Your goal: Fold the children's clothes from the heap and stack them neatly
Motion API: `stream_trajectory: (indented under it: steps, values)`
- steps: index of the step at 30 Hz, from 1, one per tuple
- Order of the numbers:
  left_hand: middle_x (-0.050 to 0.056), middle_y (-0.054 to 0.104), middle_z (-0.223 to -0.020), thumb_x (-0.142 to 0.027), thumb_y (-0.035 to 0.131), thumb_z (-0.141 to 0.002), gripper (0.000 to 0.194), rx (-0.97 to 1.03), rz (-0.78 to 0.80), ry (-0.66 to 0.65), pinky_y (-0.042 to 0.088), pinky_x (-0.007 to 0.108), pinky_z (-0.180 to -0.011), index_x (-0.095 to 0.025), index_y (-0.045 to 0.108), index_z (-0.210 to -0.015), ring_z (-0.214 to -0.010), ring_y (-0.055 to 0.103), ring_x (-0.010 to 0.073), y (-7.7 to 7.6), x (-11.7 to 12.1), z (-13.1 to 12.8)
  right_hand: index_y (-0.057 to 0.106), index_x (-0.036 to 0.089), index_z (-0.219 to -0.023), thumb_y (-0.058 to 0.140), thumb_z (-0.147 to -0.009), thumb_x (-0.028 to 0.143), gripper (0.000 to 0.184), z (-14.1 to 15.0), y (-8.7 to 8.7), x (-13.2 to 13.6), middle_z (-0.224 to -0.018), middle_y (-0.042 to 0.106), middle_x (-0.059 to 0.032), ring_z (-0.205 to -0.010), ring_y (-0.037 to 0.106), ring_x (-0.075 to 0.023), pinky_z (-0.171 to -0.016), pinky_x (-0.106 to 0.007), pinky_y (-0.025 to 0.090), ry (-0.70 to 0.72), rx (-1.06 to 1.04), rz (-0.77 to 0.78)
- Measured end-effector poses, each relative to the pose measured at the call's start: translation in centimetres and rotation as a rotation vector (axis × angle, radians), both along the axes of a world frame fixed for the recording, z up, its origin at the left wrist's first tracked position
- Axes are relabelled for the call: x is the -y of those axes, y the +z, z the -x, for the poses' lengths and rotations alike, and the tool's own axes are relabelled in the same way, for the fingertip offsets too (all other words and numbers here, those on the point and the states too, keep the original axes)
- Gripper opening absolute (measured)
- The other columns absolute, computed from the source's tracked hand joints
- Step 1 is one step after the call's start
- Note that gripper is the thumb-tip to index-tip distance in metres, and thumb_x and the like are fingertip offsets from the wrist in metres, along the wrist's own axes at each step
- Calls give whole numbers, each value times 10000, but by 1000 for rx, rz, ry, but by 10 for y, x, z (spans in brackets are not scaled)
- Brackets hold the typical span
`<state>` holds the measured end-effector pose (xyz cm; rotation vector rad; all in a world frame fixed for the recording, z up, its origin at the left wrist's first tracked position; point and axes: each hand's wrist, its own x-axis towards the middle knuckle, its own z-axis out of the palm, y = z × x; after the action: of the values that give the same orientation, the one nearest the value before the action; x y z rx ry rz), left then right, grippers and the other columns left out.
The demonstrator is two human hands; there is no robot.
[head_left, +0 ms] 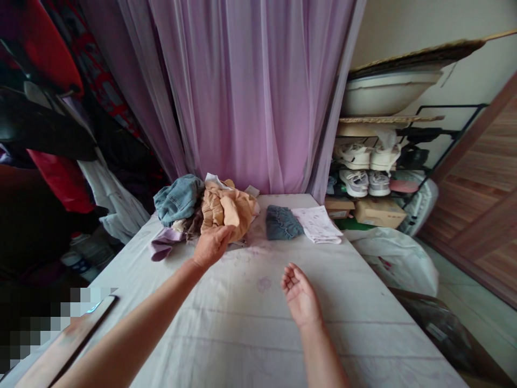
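My left hand [210,245] reaches to the pile of clothes at the far left of the table and closes on a tan garment [228,209]. Beside it in the pile lie a blue denim piece [177,198] and a lilac piece [163,243]. My right hand [299,295] hovers over the white cloth-covered table [250,323] near its middle, palm turned inward, fingers loosely curled and apart, holding nothing. A folded grey-blue garment [283,222] and a folded white patterned one [319,223] lie at the far right of the table.
A pink curtain [250,91] hangs behind the table. Dark and red clothes [52,124] hang at the left. A shoe rack [371,167] with sneakers and boxes stands at the right, with a white plastic bag [396,258] on the floor beside it. A flat board [64,345] lies at the near left.
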<state>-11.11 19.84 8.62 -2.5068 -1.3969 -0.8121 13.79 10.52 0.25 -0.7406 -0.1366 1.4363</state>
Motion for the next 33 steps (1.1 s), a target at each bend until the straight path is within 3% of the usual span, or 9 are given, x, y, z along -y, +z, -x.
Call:
stream_trajectory:
  steps: [5,10,14,19,22,24,27,30,33]
  values:
    - [61,728,-888,-227,365,-972,305,17,55,-108,495,295,-717,-215,656,-1063,-786,659,182,-48,52,-1,714,204,-855,854,-537,307,363,0,-1,0,-751,719,35,-645,642,-77,-592,-175,524,11,17,-20]
    - [45,703,-813,-222,363,-972,291,51,119,-149,485,271,-678,-230,652,-1009,-739,649,171,-76,101,-14,703,214,-884,829,-582,343,352,-1,-10,-3,-772,715,27,-662,642,-93,-607,-199,526,27,90,-52]
    - [32,690,-775,-214,354,-981,280,140,141,-136,463,254,-670,-225,633,-984,-724,644,163,-82,130,-32,694,213,-934,786,-621,435,395,3,-17,-5,-862,733,-14,-741,666,-144,-650,-254,538,45,267,-73]
    - [15,655,-706,-215,395,-960,237,104,181,-221,426,234,-616,-227,628,-922,-628,611,143,-78,151,-59,664,205,-1069,762,-612,472,539,20,-21,0,-1106,720,-80,-1030,657,-246,-856,-362,537,62,751,-206]
    - [15,657,-719,-211,406,-954,217,116,194,-282,444,235,-637,-223,621,-926,-646,618,141,-72,161,-65,661,177,-1063,697,-627,465,523,23,-29,8,-1034,735,-113,-961,676,-280,-860,-413,534,53,1047,-244]
    - [35,690,-827,-214,429,-945,196,165,173,-317,478,254,-712,-224,616,-1006,-754,647,154,-68,166,-60,662,164,-1039,621,-675,454,468,17,-35,12,-985,737,-127,-914,681,-280,-841,-409,534,-33,1200,-180]
    - [81,683,-1094,-194,448,-934,262,262,84,-271,486,323,-902,-228,584,-1155,-1035,624,188,-66,167,-38,624,144,-1110,521,-759,418,456,-7,-45,18,-1009,716,-145,-917,674,-259,-811,-367,537,-344,1219,-47]
    - [100,639,-1202,-146,414,-931,314,291,16,-55,472,372,-977,-228,581,-1184,-1137,584,201,-74,156,-6,574,120,-1186,508,-770,390,500,-32,-51,26,-1055,678,-172,-953,660,-268,-788,-374,545,-656,1209,45]
    - [119,556,-1347,-111,480,-854,426,195,28,186,453,435,-1017,-234,562,-1254,-1227,534,252,-85,135,21,583,116,-1174,541,-784,372,469,-35,-48,40,-1147,633,-211,-1083,605,-317,-881,-465,516,-790,1446,-23]
